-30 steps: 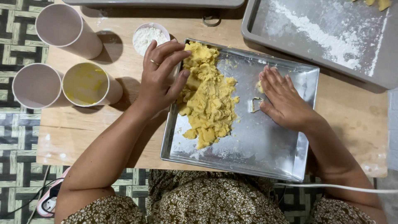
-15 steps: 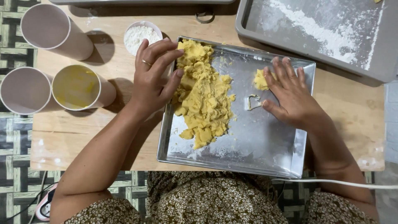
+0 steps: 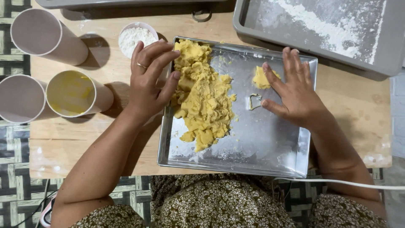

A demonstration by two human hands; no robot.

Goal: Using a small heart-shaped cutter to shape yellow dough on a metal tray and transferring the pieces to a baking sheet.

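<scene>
A square metal tray (image 3: 270,147) lies on the wooden table in front of me. A crumbly heap of yellow dough (image 3: 204,97) fills its left half. My left hand (image 3: 151,78), a ring on one finger, rests on the tray's left rim with its fingers spread against the heap. My right hand (image 3: 293,88) lies flat on the tray floor, fingers apart, its fingertips touching a small separate lump of dough (image 3: 262,78). A small metal cookie cutter (image 3: 254,101) sits just left of the thumb.
A small white bowl of flour (image 3: 131,38) stands behind my left hand. Three tall cups stand at the left: one holds yellow liquid (image 3: 71,93), two look empty (image 3: 36,33) (image 3: 19,98). A grey floured tray (image 3: 333,29) sits back right. A white cable (image 3: 350,183) crosses my lap.
My right hand has slid a little toward the small dough lump and flattened beside it. My left hand stays at the heap's edge. The view has shifted slightly.
</scene>
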